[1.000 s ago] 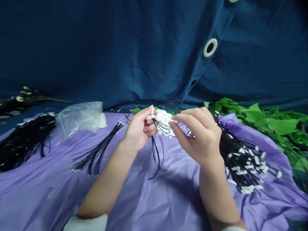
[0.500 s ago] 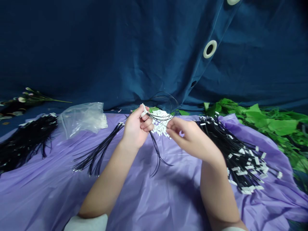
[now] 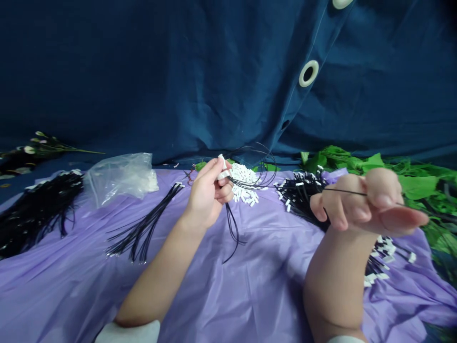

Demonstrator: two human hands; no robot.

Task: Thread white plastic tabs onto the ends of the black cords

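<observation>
My left hand is closed in a pinch on a small white piece, with thin black cords hanging below the fingers. Several of these cords loop out to the right of the hand. My right hand is raised at the right, close to the camera. Between its thumb and fingers runs a single black cord, drawn fairly straight from the left hand. Behind the cord loops lies a heap of small white pieces. Part of the cord's far end is blurred.
Purple cloth covers the work surface. A small cord bundle and a clear plastic bag lie left, beside a bigger dark pile. White-tipped black cords lie right, near green leaves. A blue curtain hangs behind.
My right hand has moved from beside the left hand far to the right and nearer the camera, pulling the black cord out. The left hand has shifted slightly right, still gripping the white piece.
</observation>
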